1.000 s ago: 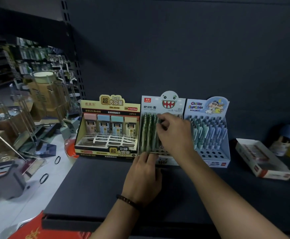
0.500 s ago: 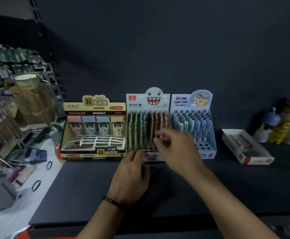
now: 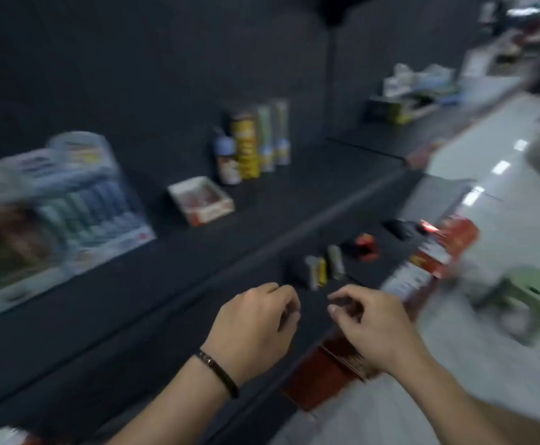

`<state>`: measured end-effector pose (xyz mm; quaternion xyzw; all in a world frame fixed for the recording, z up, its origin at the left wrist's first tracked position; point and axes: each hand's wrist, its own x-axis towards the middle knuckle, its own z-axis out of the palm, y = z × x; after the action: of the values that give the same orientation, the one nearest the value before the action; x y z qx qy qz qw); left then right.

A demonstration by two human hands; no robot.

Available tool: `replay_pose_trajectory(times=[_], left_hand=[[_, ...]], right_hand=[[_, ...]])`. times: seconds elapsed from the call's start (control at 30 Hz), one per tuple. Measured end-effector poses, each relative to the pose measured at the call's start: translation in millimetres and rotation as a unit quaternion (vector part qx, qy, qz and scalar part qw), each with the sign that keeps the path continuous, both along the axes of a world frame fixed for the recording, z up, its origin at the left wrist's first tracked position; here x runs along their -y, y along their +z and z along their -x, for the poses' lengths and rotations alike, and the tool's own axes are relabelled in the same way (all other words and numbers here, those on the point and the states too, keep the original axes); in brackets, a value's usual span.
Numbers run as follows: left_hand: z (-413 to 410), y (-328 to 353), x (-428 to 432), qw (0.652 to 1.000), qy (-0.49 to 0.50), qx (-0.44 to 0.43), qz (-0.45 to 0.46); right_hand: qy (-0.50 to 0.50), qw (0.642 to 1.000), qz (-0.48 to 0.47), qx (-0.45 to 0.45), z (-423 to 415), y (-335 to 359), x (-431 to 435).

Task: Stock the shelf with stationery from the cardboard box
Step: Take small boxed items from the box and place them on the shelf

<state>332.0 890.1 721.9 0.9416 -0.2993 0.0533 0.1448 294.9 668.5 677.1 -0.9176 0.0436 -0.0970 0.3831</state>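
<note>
Shelf (image 3: 166, 268), dark, carries pen display box (image 3: 92, 203) and small open carton (image 3: 202, 200). Left hand (image 3: 256, 329), right hand (image 3: 373, 329): fingers loosely curled, holding nothing.

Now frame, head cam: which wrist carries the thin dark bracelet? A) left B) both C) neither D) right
A: the thin dark bracelet circles the wrist behind the left hand, while the wrist behind the right hand is bare.

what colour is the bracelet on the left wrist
The bracelet is black, seen in the head view.
</note>
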Motion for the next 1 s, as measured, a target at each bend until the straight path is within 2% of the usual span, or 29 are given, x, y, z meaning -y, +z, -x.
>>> replay_pose_trajectory(times=[0.1,0.2,0.33,0.47,0.6,0.77,0.87,1.0], left_hand=[[24,-42,119,0.988,-0.106,-0.087,-0.066],[54,-94,224,0.957,-0.190,-0.168,-0.141],[95,-164,339,0.900,-0.279,-0.238,-0.236],[130,-234,434,0.836,-0.344,-0.280,-0.324],[143,-307,520,0.775,-0.388,-0.329,-0.375],[150,-416,617,0.718,-0.423,-0.369,-0.412],[156,-486,663,0.695,-0.416,-0.390,-0.438],[170,-581,725,0.694,-0.387,-0.415,-0.444]], right_hand=[[-0.081,0.991,-0.025,-0.103,72,-53,106],[-0.165,0.967,-0.059,-0.185,151,-105,190],[-0.264,0.909,-0.105,-0.304,253,-177,278],[-0.352,0.847,-0.154,-0.367,325,-234,343],[-0.422,0.788,-0.186,-0.407,363,-281,393],[-0.476,0.725,-0.218,-0.447,384,-351,450],[-0.486,0.708,-0.241,-0.451,388,-408,489],[-0.458,0.715,-0.250,-0.465,394,-508,545]])
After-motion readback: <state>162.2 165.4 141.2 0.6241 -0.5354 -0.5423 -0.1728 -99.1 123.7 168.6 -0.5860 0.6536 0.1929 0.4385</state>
